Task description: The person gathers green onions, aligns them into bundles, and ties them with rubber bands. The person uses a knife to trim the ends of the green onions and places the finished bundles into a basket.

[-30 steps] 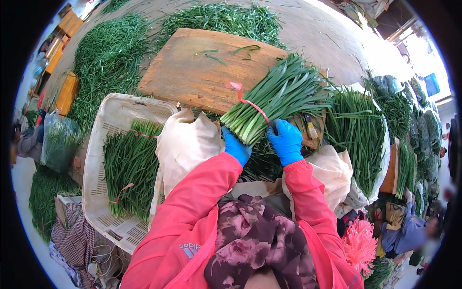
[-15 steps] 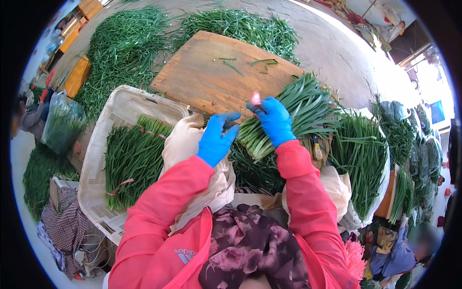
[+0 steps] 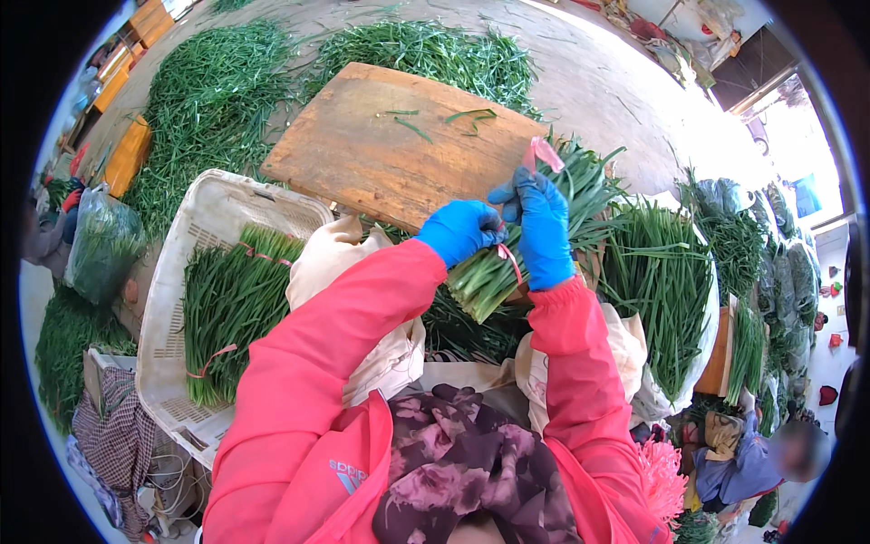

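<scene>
A bundle of garlic chives (image 3: 485,283) lies slantwise across the near right corner of a wooden board, pale stems toward me and green leaves pointing away to the right. Around the stems runs a pink tie (image 3: 544,153), its loose end standing up above my right hand. My left hand (image 3: 458,234), in a blue glove, is closed at the stems' left side, pinching the tie. Also gloved in blue, my right hand (image 3: 541,227) lies over the bundle with its fingers closed on the tie. The fingertips of both hands are partly hidden.
The wooden board (image 3: 390,154) has a few loose leaves on it. At left, a white plastic basket (image 3: 149,317) holds tied bundles. More loose chives (image 3: 662,281) lie at right, and heaps (image 3: 213,100) cover the floor beyond. Another person (image 3: 739,462) is at lower right.
My left hand has moved right and closed on the tie at the stems. The pink tie now wraps the bundle, and its loose end has risen with my right hand.
</scene>
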Motion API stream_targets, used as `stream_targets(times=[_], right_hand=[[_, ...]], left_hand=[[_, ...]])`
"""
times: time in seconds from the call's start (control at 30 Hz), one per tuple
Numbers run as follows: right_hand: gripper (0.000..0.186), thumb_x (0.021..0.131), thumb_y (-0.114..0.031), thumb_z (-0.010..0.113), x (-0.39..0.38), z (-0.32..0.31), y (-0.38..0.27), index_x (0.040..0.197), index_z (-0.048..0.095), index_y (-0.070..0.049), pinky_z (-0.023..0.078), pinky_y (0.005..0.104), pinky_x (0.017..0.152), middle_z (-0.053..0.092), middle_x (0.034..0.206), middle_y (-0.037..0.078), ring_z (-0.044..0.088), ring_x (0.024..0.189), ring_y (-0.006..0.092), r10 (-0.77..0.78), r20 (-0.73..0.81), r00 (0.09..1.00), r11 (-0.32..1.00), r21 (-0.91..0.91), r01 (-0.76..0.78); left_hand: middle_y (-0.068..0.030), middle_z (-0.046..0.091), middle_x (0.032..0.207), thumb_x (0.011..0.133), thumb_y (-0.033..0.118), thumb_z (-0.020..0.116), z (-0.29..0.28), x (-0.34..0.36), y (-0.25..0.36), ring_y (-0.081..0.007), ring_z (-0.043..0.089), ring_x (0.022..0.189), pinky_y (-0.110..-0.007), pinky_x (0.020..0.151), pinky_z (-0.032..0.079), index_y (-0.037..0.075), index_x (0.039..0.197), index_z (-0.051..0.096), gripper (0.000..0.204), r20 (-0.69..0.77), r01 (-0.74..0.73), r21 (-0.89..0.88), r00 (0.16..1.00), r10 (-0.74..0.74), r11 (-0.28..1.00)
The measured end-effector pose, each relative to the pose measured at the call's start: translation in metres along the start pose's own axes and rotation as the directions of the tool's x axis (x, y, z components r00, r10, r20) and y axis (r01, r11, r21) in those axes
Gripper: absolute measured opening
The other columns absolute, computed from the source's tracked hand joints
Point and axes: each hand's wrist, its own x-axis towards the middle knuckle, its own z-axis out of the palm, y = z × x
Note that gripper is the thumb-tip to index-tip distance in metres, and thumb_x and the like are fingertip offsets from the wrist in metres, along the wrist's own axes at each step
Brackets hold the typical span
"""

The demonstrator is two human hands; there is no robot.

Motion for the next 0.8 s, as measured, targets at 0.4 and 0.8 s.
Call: stream_targets(times=[0.4, 0.8], right_hand=[[0.032, 0.097, -0.024, 0.047, -0.065, -0.02, -0.015, 0.078, 0.064, -0.006, 0.035, 0.0207, 0.053, 0.063, 0.07, 0.0, 0.043, 0.055, 0.0049, 0.004, 0.022, 1.0, 0.982, -0.19, 0.001], [0.023, 0.097, -0.02, 0.047, -0.151, -0.004, 0.034, 0.091, 0.063, -0.004, 0.041, 0.0212, 0.058, 0.063, 0.074, 0.0, 0.049, 0.062, 0.0053, 0.144, -0.027, 0.989, 0.982, -0.119, -0.146]], left_hand=[[-0.011, 0.061, 0.08, 0.072, 0.037, 0.072, -0.015, 0.023, 0.01, -0.0292, 0.063, 0.076, -0.04, 0.063, 0.048, 0.012, 0.099, 0.06, 0.038, 0.238, -0.339, 0.728, 0.94, 0.244, 0.595], [-0.0252, 0.054, 0.115, 0.077, 0.036, 0.068, 0.018, 0.005, 0.019, -0.0371, 0.062, 0.09, -0.037, 0.07, 0.052, 0.012, 0.147, 0.018, 0.09, 0.259, -0.094, 0.838, 0.935, -0.241, 0.537]])
